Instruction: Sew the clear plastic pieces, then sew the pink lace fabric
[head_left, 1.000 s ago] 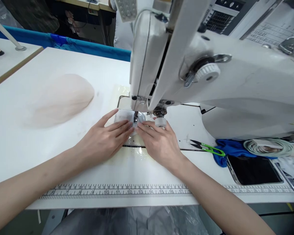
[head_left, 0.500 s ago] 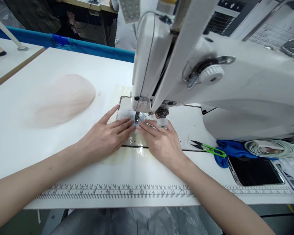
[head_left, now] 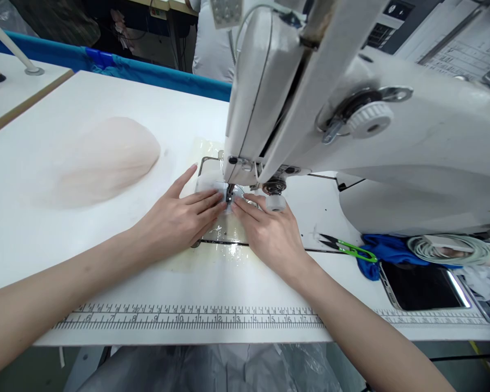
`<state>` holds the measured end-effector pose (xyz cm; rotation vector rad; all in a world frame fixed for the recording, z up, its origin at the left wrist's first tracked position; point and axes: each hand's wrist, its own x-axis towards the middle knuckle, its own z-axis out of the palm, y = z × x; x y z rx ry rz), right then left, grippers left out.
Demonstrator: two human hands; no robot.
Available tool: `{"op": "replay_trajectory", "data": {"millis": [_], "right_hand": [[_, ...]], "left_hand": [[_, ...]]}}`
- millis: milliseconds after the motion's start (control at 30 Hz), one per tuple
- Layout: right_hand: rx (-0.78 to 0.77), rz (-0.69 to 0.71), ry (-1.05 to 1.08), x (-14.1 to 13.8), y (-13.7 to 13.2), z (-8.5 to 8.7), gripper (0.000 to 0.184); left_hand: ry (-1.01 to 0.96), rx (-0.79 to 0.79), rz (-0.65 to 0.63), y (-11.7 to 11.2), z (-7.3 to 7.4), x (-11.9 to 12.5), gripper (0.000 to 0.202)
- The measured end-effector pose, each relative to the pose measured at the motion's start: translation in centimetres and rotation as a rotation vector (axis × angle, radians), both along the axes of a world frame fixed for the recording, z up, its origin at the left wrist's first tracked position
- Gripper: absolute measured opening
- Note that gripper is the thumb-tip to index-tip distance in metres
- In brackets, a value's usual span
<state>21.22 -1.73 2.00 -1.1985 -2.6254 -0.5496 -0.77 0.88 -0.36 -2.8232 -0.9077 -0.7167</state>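
Observation:
My left hand (head_left: pixel 179 218) lies flat just left of the presser foot (head_left: pixel 229 194), palm down, with its thumb spread away. Its fingertips press on a small, thin whitish piece (head_left: pixel 206 184) on the needle plate, possibly fabric; most of it is hidden under the fingers. Close on the right side of the foot, my right hand (head_left: pixel 273 231) also rests flat, fingers stretched toward the needle. Whether its fingertips touch the piece I cannot tell. The white sewing machine head (head_left: pixel 253 98) stands over both hands.
A pale, sheer rounded fabric (head_left: pixel 110 158) lies on the left of the table. At right are green-handled thread snips (head_left: pixel 349 247), a blue cloth (head_left: pixel 386 247), a coiled pale cord (head_left: pixel 445 249) and a phone (head_left: pixel 422 286). A printed ruler (head_left: pixel 188 317) runs along the front edge.
The camera view has shifted slightly. My left hand's thumb and fingers sit a little higher on the plate, and less of the whitish piece shows. The right hand keeps its place beside the foot.

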Motion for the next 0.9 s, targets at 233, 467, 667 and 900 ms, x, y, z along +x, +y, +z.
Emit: {"op": "replay_trajectory", "data": {"millis": [233,467,667,900], "right_hand": [[-0.002,-0.013,-0.018,0.0,0.1,0.0,0.038],[-0.028,-0.032,-0.037,-0.1,-0.1,0.0,0.037],[-0.025,-0.028,-0.053,0.1,0.0,0.1,0.037],[0.167,0.107,0.177,-0.5,-0.8,1.2,0.030]], "left_hand": [[-0.010,0.027,-0.022,0.3,-0.2,0.0,0.031],[-0.028,-0.010,-0.011,0.2,-0.4,-0.1,0.033],[-0.027,0.031,0.019,0.3,-0.4,-0.2,0.033],[-0.011,0.280,0.080,-0.6,1.6,-1.0,0.024]]}}
